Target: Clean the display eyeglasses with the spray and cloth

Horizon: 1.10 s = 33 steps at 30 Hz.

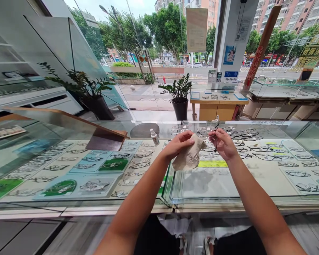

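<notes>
My left hand [181, 142] is closed on a crumpled beige cloth [189, 157], which hangs below the fingers over the glass counter. Just to its right, my right hand [223, 141] pinches a pair of eyeglasses [216, 124] with a dark, thin frame. The glasses are held upright, apart from the counter top, and a clear lens shows above the fingertips. Part of the frame is hidden behind the fingers. The cloth's right corner reaches close to the right fingertips; whether they touch I cannot tell. A small white spray bottle [154, 137] stands on the counter, left of my left hand.
Glass display counters [215, 198] run across in front of me, with many eyeglasses [271, 156] laid out in rows. A wooden-edged mirror or panel [106, 140] leans over the left counter. Beyond stand potted plants [180, 102] and a wooden cabinet [218, 110] by the window.
</notes>
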Each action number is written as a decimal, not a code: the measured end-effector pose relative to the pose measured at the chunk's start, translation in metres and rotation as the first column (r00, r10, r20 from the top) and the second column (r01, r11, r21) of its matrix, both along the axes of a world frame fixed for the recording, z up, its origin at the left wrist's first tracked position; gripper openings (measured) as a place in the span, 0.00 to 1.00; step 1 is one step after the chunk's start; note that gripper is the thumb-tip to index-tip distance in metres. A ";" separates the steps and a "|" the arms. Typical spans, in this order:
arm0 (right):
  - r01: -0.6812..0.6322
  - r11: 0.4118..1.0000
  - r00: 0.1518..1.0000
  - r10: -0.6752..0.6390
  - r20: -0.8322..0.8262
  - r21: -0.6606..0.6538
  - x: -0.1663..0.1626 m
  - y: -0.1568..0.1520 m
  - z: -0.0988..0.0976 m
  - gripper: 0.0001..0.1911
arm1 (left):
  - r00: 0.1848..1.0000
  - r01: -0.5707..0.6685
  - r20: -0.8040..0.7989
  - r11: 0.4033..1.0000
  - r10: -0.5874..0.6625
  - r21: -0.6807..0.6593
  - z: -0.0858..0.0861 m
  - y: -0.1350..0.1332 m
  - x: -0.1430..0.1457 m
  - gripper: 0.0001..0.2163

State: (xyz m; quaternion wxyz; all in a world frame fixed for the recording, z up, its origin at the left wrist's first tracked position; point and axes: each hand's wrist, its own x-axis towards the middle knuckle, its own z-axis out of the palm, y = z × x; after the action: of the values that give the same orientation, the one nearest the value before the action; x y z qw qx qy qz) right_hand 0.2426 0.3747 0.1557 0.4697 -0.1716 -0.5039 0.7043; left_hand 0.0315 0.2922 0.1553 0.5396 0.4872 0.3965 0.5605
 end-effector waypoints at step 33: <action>0.038 0.999 0.998 -0.040 0.042 0.037 -0.020 -0.020 -0.013 0.24 | 0.977 0.129 -0.165 0.991 -0.134 -0.039 -0.022 0.007 0.031 0.31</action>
State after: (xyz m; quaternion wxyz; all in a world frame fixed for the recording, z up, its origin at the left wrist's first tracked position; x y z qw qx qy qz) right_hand 0.2226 0.3545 0.1426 0.4755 -0.1879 -0.5229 0.6820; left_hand 0.0624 0.2990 0.1328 0.5471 0.5502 0.4152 0.4749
